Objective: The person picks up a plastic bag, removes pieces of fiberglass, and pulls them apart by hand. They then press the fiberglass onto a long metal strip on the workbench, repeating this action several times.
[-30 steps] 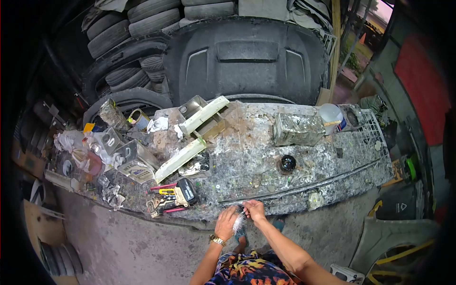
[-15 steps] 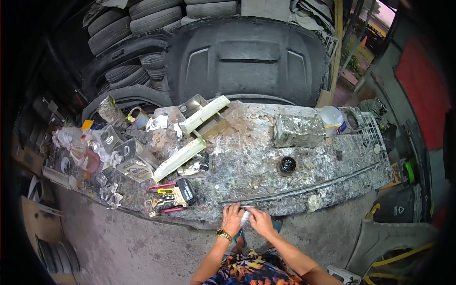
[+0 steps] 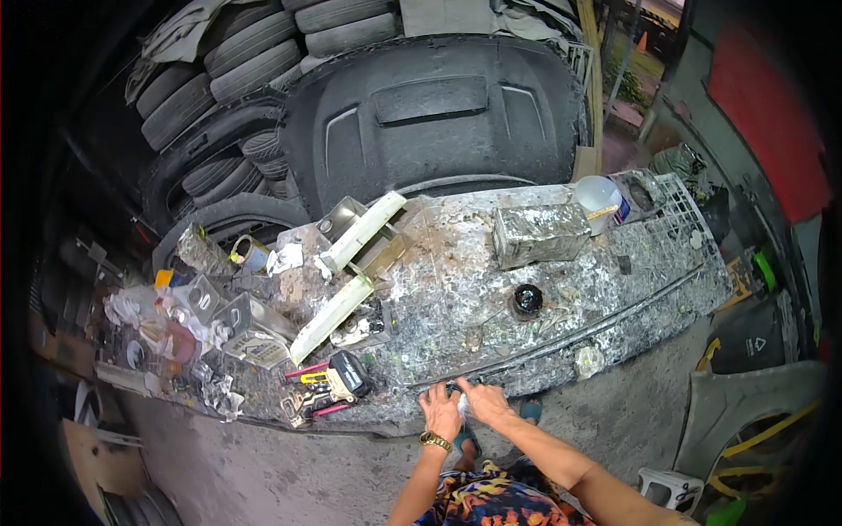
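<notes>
A long thin dark strip (image 3: 561, 338) lies along the front of the workbench, its left end under my hands. My left hand (image 3: 441, 412), with a gold watch on the wrist, has its bent fingertips over that end, fingers slightly apart. Right beside it, my right hand (image 3: 488, 404) is closed, its index finger reaching onto the strip. A crumpled white wad (image 3: 463, 402) shows between the two hands, against the right palm; its kind is unclear. To the left of my hands lies a cordless power tool (image 3: 326, 386) with a black battery.
The stained workbench (image 3: 438, 311) carries a black round container (image 3: 528, 300), a paint-splattered metal can (image 3: 541, 235) and a white tub (image 3: 598, 203). Pale long pieces (image 3: 331, 317) and metal tins (image 3: 254, 330) stand left. A car hood (image 3: 430, 114) and tyres (image 3: 254, 66) stand behind.
The head view has tilted and shifted. My left fingers have spread a little, and my right index finger reaches further forward onto the strip. The white wad stays between my hands.
</notes>
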`<act>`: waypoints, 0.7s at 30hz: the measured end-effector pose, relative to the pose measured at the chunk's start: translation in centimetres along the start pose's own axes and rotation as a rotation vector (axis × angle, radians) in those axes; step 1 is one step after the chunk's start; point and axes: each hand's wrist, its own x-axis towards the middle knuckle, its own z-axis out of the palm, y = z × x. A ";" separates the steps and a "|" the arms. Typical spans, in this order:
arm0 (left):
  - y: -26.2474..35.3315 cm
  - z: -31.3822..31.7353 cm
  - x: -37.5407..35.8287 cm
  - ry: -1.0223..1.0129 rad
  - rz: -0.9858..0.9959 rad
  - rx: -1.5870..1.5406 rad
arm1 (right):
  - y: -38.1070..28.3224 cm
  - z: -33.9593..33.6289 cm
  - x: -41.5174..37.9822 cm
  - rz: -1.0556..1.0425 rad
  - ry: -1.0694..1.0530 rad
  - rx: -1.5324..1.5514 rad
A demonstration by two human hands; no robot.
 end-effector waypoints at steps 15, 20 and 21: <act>0.0 -3.0 -5.1 0.040 -0.400 -0.754 | 7.1 1.0 -11.1 0.467 -0.026 1.224; 3.1 -3.8 -3.6 0.217 -0.659 -1.885 | -1.1 -2.4 -8.1 0.336 -0.295 1.487; 3.2 -3.7 -3.3 0.236 -0.628 -1.982 | -1.8 -1.6 -7.4 0.325 -0.276 1.462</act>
